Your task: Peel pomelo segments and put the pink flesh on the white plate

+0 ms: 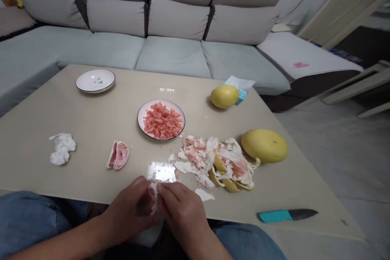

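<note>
Between my two hands, just off the table's near edge, is a pomelo segment (152,198) with white membrane on it. My left hand (134,203) is wrapped round its left side. The fingers of my right hand (183,207) pinch the membrane from the right; fingertips are partly hidden. Ahead on the table, a white plate with a dark rim (140,125) bears a heap of pink pomelo pulp (163,121). Another piece of pomelo (118,155), a pair of segments, lies to the left. Peel and membrane scraps (217,162) are piled to the right.
Two whole yellow pomelos (264,145) sit at the right, one beside a tissue pack (242,89). A knife with a teal handle (276,216) lies near the right front edge. Crumpled tissue (63,148) and a white dish (96,81) are at left. A sofa (173,55) stands behind.
</note>
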A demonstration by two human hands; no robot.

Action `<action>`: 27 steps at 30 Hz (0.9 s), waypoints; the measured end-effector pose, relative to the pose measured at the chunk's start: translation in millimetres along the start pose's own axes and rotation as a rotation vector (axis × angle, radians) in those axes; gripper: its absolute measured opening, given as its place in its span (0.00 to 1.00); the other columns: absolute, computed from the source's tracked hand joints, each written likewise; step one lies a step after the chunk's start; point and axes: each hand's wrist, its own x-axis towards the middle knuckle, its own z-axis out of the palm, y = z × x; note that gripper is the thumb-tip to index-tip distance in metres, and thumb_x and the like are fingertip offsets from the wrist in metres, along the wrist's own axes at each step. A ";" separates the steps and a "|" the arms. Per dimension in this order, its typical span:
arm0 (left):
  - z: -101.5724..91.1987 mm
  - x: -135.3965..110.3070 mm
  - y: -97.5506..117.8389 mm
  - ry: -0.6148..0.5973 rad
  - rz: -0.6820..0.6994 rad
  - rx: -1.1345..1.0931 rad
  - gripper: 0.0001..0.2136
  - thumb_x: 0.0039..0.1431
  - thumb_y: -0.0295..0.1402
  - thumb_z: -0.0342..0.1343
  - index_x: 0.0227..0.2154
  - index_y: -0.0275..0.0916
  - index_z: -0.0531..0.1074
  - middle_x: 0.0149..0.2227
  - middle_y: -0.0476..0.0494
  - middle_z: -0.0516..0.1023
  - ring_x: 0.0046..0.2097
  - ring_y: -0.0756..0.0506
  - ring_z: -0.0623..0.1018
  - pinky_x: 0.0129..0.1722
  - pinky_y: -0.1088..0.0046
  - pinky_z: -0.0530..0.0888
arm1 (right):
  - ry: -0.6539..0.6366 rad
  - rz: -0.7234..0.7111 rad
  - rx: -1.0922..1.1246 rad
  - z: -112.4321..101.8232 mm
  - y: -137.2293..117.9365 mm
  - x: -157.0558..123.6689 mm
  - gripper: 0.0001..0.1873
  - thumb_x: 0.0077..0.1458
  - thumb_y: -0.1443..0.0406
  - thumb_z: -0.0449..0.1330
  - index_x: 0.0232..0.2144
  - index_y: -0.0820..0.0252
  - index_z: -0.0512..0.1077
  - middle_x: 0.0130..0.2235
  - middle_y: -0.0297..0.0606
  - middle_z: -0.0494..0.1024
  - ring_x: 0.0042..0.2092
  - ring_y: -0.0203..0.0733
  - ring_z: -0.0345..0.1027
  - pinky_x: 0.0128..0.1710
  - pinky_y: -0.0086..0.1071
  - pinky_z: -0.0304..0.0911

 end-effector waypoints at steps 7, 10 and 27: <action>-4.2 2.4 4.1 -0.111 -0.054 -0.157 0.09 0.48 0.27 0.60 0.30 0.41 0.64 0.32 0.53 0.64 0.30 0.51 0.66 0.27 0.77 0.66 | 0.043 0.173 0.134 -0.5 2.0 0.3 0.08 0.53 0.71 0.55 0.28 0.59 0.74 0.25 0.37 0.77 0.28 0.39 0.70 0.29 0.29 0.64; -11.0 2.9 6.6 -0.156 -0.057 -0.242 0.10 0.47 0.26 0.61 0.30 0.41 0.66 0.32 0.54 0.64 0.30 0.52 0.66 0.27 0.78 0.66 | 0.048 0.259 0.207 -6.7 2.1 4.0 0.08 0.48 0.72 0.56 0.25 0.59 0.75 0.23 0.35 0.76 0.26 0.37 0.68 0.26 0.27 0.61; -22.0 4.5 -3.6 -0.170 0.093 -0.168 0.20 0.46 0.24 0.62 0.45 0.44 0.71 0.37 0.50 0.69 0.35 0.49 0.71 0.32 0.77 0.69 | -0.085 0.205 0.442 -26.8 5.8 15.0 0.13 0.53 0.70 0.61 0.42 0.57 0.74 0.38 0.39 0.80 0.38 0.40 0.74 0.38 0.31 0.70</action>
